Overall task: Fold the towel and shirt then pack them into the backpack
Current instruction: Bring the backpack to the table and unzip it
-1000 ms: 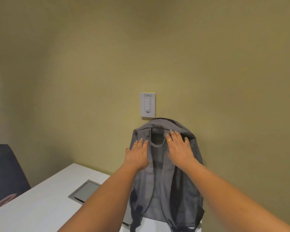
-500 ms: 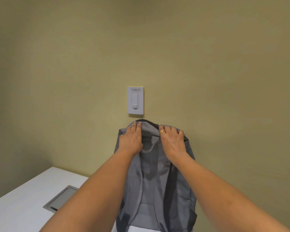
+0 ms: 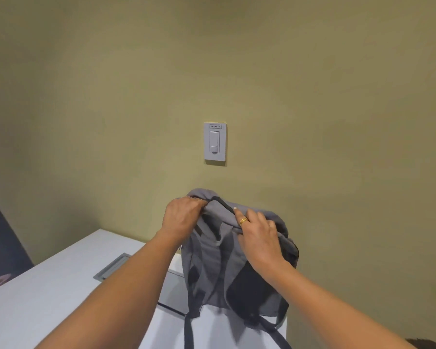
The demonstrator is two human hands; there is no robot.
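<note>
backpack (image 3: 237,263) upright, far right corner of tabletop (image 3: 61,298) | left hand (image 3: 184,217): fingers curled, pinching top rim | right hand (image 3: 259,238): fingers bent over top fabric, gripping it

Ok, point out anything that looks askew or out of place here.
Nothing looks spilled or damaged. The backpack stands upright at the corner of the table. Its top is bunched and lopsided where the left hand and right hand grip it. Its straps trail loose on the tabletop.

backpack (image 3: 233,268) on table (image 3: 48,306) — against wall (image 3: 312,122)
</note>
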